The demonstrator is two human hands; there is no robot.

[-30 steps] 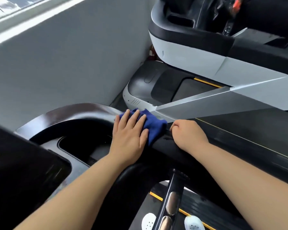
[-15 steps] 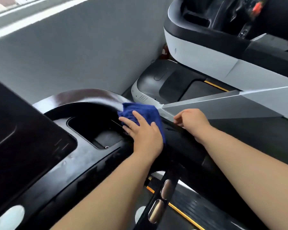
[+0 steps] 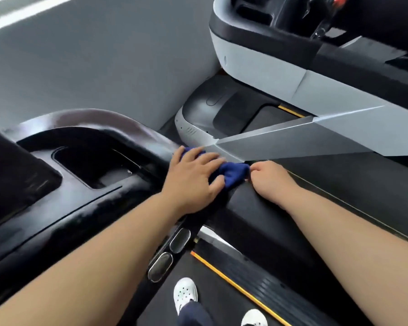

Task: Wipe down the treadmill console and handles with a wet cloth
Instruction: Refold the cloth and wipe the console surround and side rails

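Observation:
My left hand (image 3: 192, 178) lies flat with spread fingers on a dark blue cloth (image 3: 233, 172), pressing it onto the glossy black treadmill console (image 3: 80, 203) where the right handle (image 3: 252, 215) begins. Most of the cloth is hidden under the palm; a bunched end sticks out to the right. My right hand (image 3: 272, 182) rests on the black handle just right of the cloth, fingers curled, its fingertips at the cloth's edge. A recessed cup tray (image 3: 97, 165) sits left of my left hand.
A grey wall (image 3: 104, 67) stands close behind the console. A second treadmill (image 3: 269, 67) with a grey and black body is at the right. Below are pulse-sensor pads (image 3: 172, 252), the belt deck with a yellow stripe (image 3: 240, 288), and my white shoes (image 3: 185, 292).
My left hand slid the cloth from the console's curved rim to the right, onto the start of the handle, bunching it against my right hand. The right hand stayed on the handle.

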